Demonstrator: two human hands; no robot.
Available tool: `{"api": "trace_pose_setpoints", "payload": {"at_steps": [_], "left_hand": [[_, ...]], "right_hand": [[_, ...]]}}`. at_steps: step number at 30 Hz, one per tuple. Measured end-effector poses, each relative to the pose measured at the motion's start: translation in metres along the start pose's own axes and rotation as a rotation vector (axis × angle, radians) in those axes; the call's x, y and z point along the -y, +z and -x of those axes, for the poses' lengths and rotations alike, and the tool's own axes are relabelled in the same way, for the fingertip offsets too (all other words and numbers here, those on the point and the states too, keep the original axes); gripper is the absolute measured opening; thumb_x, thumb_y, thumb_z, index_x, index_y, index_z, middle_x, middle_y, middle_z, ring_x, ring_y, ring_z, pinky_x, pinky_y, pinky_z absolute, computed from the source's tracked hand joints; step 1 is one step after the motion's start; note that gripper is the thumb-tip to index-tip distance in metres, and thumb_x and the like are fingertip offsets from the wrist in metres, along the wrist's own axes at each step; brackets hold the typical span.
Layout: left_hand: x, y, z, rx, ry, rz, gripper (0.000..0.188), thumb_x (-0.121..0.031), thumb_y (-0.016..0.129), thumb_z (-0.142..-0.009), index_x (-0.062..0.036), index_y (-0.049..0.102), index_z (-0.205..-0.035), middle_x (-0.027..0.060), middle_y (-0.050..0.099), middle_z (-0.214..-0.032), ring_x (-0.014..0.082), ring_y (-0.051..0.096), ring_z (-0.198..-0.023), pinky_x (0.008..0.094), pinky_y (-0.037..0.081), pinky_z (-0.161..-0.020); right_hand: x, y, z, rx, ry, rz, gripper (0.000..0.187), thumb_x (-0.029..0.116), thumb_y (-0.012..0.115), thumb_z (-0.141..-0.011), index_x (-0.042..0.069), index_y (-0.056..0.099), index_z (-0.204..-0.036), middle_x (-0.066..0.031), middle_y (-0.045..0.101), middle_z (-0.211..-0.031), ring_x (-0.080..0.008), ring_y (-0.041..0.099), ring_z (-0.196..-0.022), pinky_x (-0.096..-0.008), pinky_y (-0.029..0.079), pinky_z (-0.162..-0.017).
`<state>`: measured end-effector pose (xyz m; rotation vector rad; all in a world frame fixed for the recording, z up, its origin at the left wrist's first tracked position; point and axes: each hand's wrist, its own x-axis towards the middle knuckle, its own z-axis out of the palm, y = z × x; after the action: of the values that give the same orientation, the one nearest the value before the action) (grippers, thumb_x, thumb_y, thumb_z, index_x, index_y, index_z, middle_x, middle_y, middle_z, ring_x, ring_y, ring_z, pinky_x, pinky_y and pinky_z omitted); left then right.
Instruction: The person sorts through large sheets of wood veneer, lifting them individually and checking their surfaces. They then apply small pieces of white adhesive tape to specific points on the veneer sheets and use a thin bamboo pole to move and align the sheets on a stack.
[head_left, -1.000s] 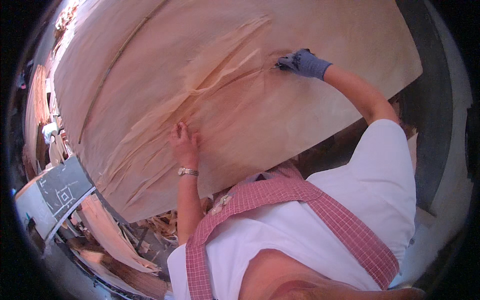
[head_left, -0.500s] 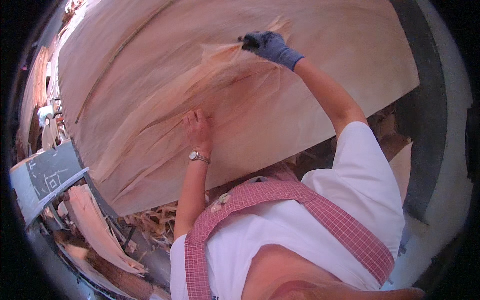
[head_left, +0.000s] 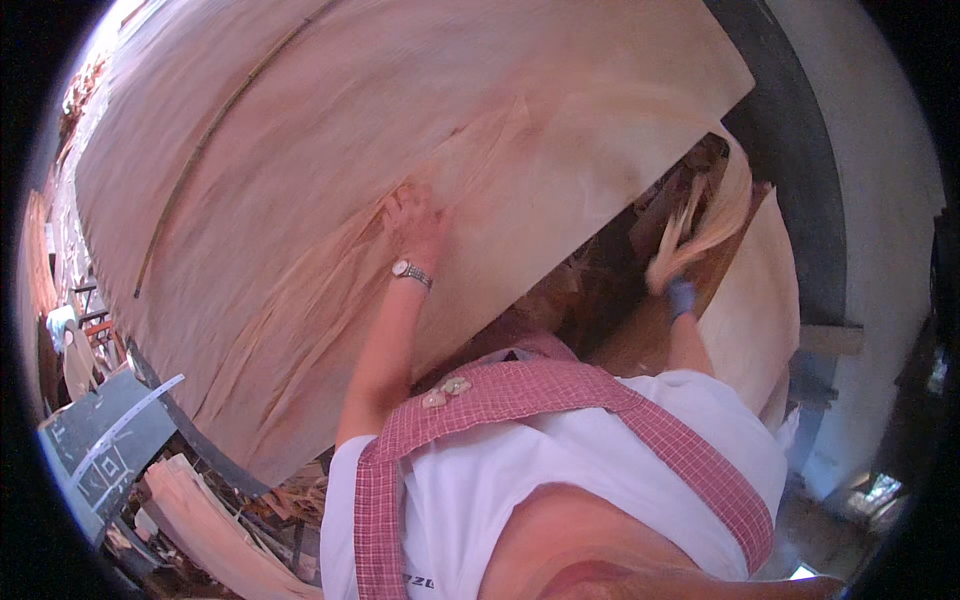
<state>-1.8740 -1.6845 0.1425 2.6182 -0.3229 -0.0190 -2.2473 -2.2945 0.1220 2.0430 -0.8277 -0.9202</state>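
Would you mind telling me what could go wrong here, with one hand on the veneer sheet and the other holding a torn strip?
The bare left hand presses on the splintered, cracked patch of the veneer sheet, so splinters seem likely. The sheet overhangs its support, and weight near the split might lengthen it. The gloved right hand holds a thin strip over the scrap pile, where it could snag.

dark board with white lines point(head_left: 105, 440) far below left hand | wood scraps point(head_left: 200, 520) low beside it | white wall point(head_left: 870, 180) past right hand
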Motion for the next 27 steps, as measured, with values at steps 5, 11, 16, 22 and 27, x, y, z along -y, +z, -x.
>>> {"api": "trace_pose_setpoints", "payload": {"at_steps": [5,11,16,22,27], "left_hand": [[0.007,0.01,0.008,0.107,0.078,-0.207,0.057,-0.034,0.066,-0.08,-0.0088,0.053,-0.129,0.0151,0.052,-0.131,0.0357,0.054,-0.107,0.0477,0.048,-0.087],[0.022,0.007,0.009,0.104,0.088,-0.147,0.067,-0.036,0.07,-0.076,-0.0056,0.05,-0.132,0.0147,0.055,-0.126,0.0355,0.055,-0.102,0.0481,0.048,-0.086],[0.023,0.008,0.01,0.088,0.119,-0.165,0.078,-0.034,0.075,-0.071,-0.0045,0.045,-0.137,0.0112,0.057,-0.126,0.0317,0.056,-0.102,0.0415,0.048,-0.088],[0.013,-0.004,0.006,0.122,0.077,-0.135,0.095,-0.041,0.081,-0.065,-0.0058,0.039,-0.142,0.0098,0.056,-0.129,0.0306,0.055,-0.103,0.0411,0.047,-0.088],[0.006,-0.014,0.001,0.176,0.076,-0.131,0.099,-0.043,0.082,-0.063,-0.0064,0.038,-0.143,0.0101,0.057,-0.128,0.03,0.055,-0.101,0.0405,0.046,-0.088]], "right_hand": [[0.14,-0.006,0.185,0.377,-0.269,-0.428,0.063,0.049,0.062,-0.084,0.007,0.055,-0.13,-0.0178,0.062,-0.124,-0.0349,0.059,-0.115,-0.0477,0.047,-0.095],[0.186,-0.323,0.155,-0.524,-0.575,-1.278,0.029,0.027,0.061,-0.09,0.015,0.064,-0.116,-0.0128,0.064,-0.11,-0.0326,0.063,-0.097,-0.0405,0.053,-0.08],[0.289,-0.432,0.091,-0.823,-1.068,-1.189,0.029,0.027,0.065,-0.086,0.019,0.062,-0.114,-0.0099,0.06,-0.101,-0.0298,0.063,-0.091,-0.0402,0.054,-0.071],[0.308,-0.431,0.066,-0.991,-1.244,-1.186,0.024,0.021,0.064,-0.084,0.016,0.06,-0.108,-0.0088,0.06,-0.108,-0.0298,0.064,-0.093,-0.0397,0.054,-0.071],[0.296,-0.428,0.074,-0.831,-1.15,-1.335,0.021,0.019,0.062,-0.087,0.012,0.061,-0.106,-0.0097,0.062,-0.107,-0.0326,0.064,-0.09,-0.0394,0.054,-0.07]]}}
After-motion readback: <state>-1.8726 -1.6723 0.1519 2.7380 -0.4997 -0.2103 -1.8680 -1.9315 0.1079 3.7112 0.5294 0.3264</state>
